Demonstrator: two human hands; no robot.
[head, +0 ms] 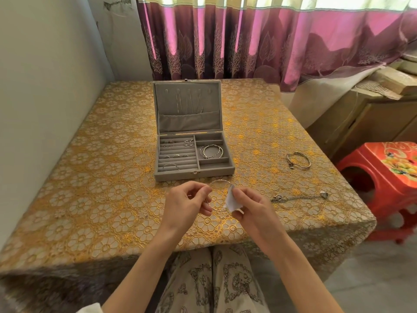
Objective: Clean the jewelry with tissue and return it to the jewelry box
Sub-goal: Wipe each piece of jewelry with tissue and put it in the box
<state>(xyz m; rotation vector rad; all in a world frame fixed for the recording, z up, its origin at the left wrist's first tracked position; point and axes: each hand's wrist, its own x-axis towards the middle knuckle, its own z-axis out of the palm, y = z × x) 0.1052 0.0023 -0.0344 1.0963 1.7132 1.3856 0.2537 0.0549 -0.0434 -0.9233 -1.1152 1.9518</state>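
A thin silver bangle [220,182] is held above the table, just in front of the open grey jewelry box [194,172]. My left hand [188,203] pinches its left side. My right hand [250,207] pinches a small white tissue [231,201] against the bangle's right side. The box holds rings, earrings and several bangles [211,151] in its compartments, and chains hang inside its raised lid [187,107]. On the table to the right lie a silver bracelet [298,160] and a chain necklace [300,196].
A yellow floral lace cloth [112,188] covers the table. A wall runs along the left and purple curtains [248,41] hang behind. A red plastic stool [388,181] stands at the right, beside a wooden cabinet [361,123]. My patterned lap is below the table edge.
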